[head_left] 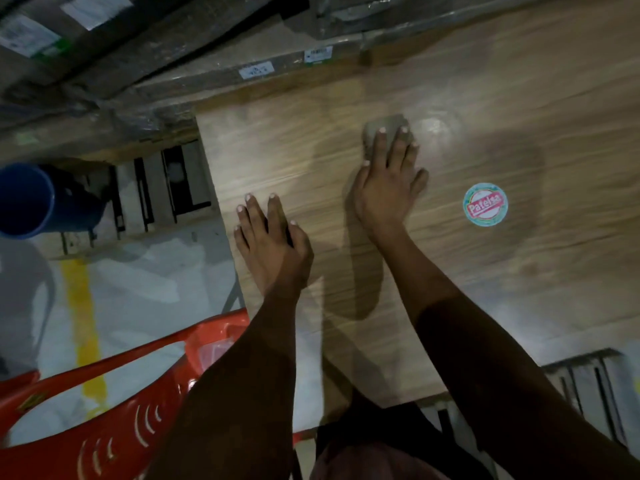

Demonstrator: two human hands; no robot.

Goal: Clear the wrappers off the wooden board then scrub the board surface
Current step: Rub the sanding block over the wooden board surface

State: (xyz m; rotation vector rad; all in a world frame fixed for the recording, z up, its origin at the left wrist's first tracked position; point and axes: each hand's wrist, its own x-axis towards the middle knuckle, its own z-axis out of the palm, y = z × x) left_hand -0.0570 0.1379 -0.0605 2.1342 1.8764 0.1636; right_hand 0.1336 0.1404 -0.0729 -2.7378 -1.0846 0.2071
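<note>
so, head view, the only one i have: no loose wrappers left on the board that i can see, so i judge the clearing step done. one round printed sticker sits flat on the wood to the right of the hands; can't tell if it counts as a wrapper or is stuck on for good. scrubbing looks underway, nowhere near finished: a pale shiny patch shows just past the pad, and most of the surface looks untouched.

right hand is palm down over a grey pad, fingers fairly close together and draped over it, pressing it to the board near the middle. only the pad's far edge shows past the fingertips.

left hand lies flat on the board near its left edge, fingers spread, holding nothing, bracing i'd guess.

off the board: red chair lower left, blue bucket far left on the floor.
</note>
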